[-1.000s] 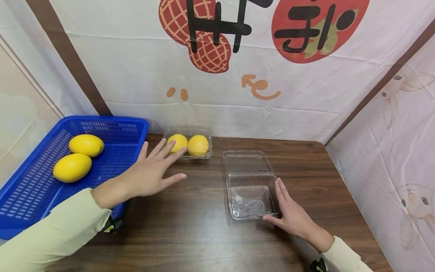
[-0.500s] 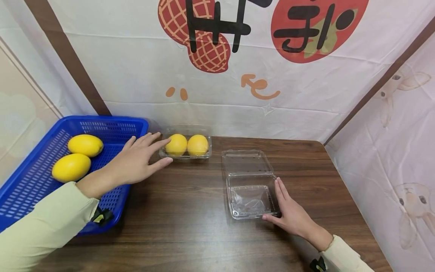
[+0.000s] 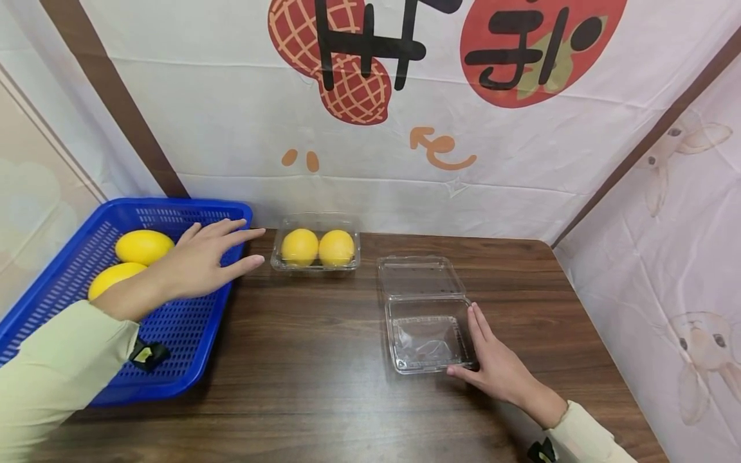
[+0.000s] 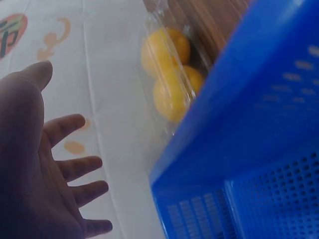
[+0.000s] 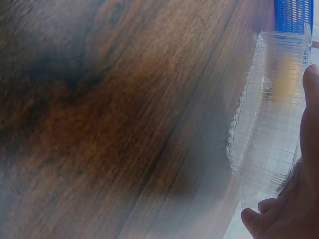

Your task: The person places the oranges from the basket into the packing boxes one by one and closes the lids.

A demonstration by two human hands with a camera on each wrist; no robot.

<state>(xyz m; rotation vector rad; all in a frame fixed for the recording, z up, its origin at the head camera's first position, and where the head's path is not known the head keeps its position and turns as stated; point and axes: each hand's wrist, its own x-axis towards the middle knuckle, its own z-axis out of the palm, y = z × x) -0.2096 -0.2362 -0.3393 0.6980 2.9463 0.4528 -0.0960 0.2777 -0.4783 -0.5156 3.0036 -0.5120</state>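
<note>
My left hand [image 3: 199,260], fingers spread, hovers over the right part of a blue plastic basket [image 3: 202,360] and holds nothing. Behind its wrist lie two oval yellow lemon-like fruits [image 3: 143,247], the nearer one partly covered by the hand. In the left wrist view the same hand [image 4: 55,164] shows its extended fingers beside the basket's rim. My right hand [image 3: 500,370] rests against the right side of a clear hinged plastic box [image 3: 428,341], fingers straight near its hinge corner and thumb at its front corner. The box stands with its lid [image 3: 421,276] folded back and nothing inside.
A second clear plastic box [image 3: 315,265] with two yellow fruits [image 3: 300,247] stands at the table's back edge, right of the basket. A printed cloth wall [image 3: 231,128] rises right behind the brown wooden table [image 3: 324,373].
My left hand has moved left, away from the filled box at the back, and now is over the basket. The right hand and the opened box stay where they were.
</note>
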